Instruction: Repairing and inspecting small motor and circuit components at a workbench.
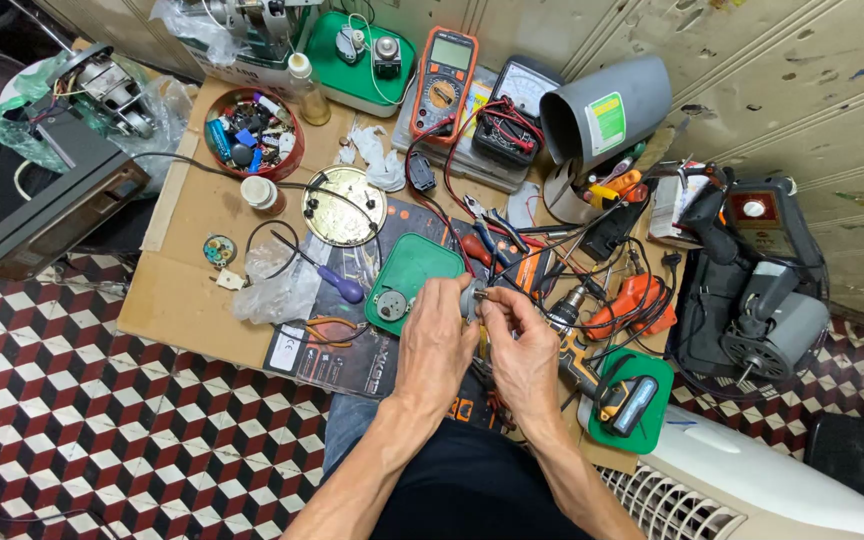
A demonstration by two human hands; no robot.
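Note:
My left hand (436, 345) and my right hand (520, 352) meet over my lap, fingertips together on a small grey metal part (472, 297) with thin wires running off it. The left hand's fingers wrap the part; the right hand pinches at its right side. Just left of the hands lies a green plastic cover (410, 280) with a small round motor piece on it. A purple-handled screwdriver (337, 283) rests further left on a dark printed sheet (342, 350). Orange-handled pliers (330, 327) lie by my left wrist.
Cardboard (177, 290) covers a checkered floor. On it: a red bowl of small parts (252, 130), a round brass plate (343, 205), an orange multimeter (444, 82), a black meter (512, 110), a grey pipe piece (607, 105), a cordless drill (602, 385), a grey motor (777, 325) at right.

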